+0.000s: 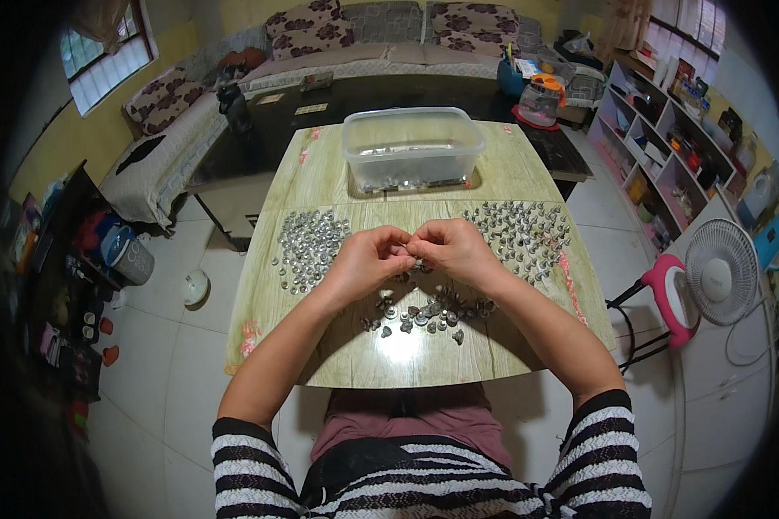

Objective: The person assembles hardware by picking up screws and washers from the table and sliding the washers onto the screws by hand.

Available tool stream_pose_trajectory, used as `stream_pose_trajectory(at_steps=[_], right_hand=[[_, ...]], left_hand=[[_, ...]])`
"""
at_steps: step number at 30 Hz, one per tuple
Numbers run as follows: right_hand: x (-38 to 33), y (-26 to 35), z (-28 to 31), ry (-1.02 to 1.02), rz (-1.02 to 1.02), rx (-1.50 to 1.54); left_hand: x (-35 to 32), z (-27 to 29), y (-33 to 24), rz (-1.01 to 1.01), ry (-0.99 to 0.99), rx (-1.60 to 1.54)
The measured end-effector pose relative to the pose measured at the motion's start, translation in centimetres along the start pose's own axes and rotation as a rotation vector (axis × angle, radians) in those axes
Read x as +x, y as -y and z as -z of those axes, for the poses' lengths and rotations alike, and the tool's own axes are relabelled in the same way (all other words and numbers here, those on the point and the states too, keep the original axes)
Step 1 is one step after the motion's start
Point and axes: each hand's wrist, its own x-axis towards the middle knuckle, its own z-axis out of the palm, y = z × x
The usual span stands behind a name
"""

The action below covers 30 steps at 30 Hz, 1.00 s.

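Note:
Over the middle of the table, my left hand [365,261] and my right hand [455,249] meet at the fingertips. Each is closed in a pinch; whatever lies between the fingers is too small and covered to make out. Left of my hands spreads a batch of shiny round metal caps [307,251]. On the right, many small metal pieces with upright studs [519,238] stand spread out. Nearer to me, below my hands, lies a loose heap of darker metal pieces [441,313], partly in my shadow.
A clear plastic tub [414,156] with some metal pieces in its bottom stands at the far side of the wood-patterned table [363,368]. Behind is a dark table [363,90] with a bottle [233,108]. A white fan [720,272] and pink-backed chair [669,303] are on the right.

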Motion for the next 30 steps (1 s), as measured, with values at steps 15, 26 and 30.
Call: stream_pose_trajectory(at_steps=[15,26,30], right_hand=[[0.3,0.3,-0.6,-0.092,0.04,0.243],[-0.4,0.3,-1.2,-0.049,-0.111,0.502],[-0.5,0.2,-1.1,-0.034,-0.105,0.509]], left_hand=[[-0.3,-0.1,0.6,-0.004,-0.165,-0.541],[-0.3,-0.7,1.5,-0.022,-0.239,-0.531],[-0.5,-0.7,1.2,0.01,-0.222,-0.563]])
